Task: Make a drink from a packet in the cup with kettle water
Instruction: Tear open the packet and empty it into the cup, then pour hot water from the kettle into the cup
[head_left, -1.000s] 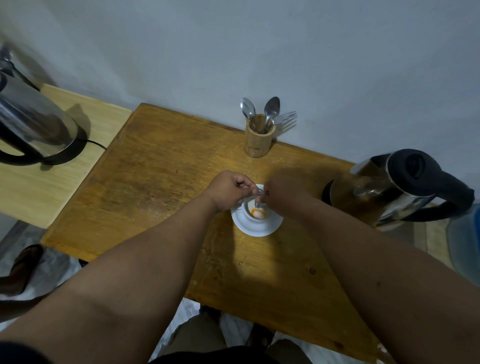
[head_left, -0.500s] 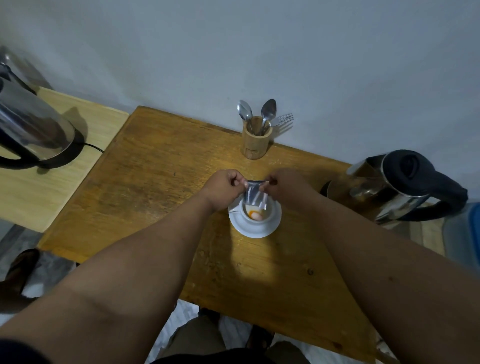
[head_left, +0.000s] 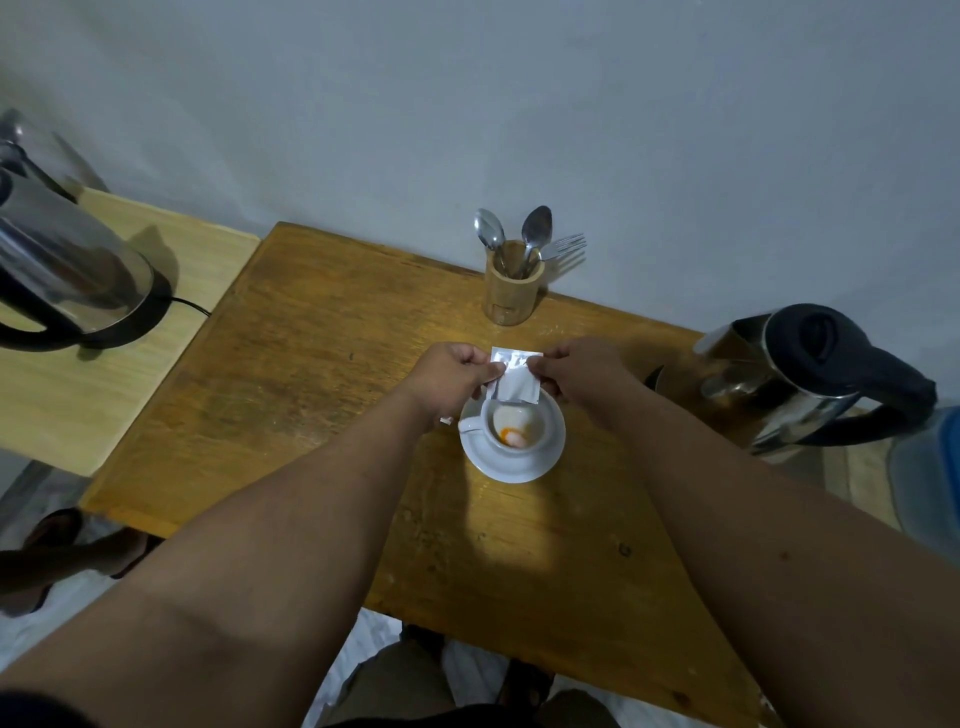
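A small silvery-white packet (head_left: 514, 378) hangs just above the far rim of a white cup (head_left: 514, 427), which stands on a white saucer (head_left: 519, 465) in the middle of the wooden table (head_left: 322, 364). My left hand (head_left: 454, 371) pinches the packet's top left corner and my right hand (head_left: 574, 369) pinches its top right corner. Inside the cup lies white and orange powder. A steel kettle with a black handle (head_left: 810, 374) stands to the right of the cup.
A wooden holder (head_left: 513, 291) with two spoons and a fork stands at the wall behind the cup. A second steel kettle (head_left: 67, 270) sits on a paler side table (head_left: 78, 395) at left. Someone's sandalled foot (head_left: 52, 545) is on the floor at lower left.
Both hands have lifted and drawn apart a little, and the packet, bunched over the cup before, now hangs flat and upright between them.
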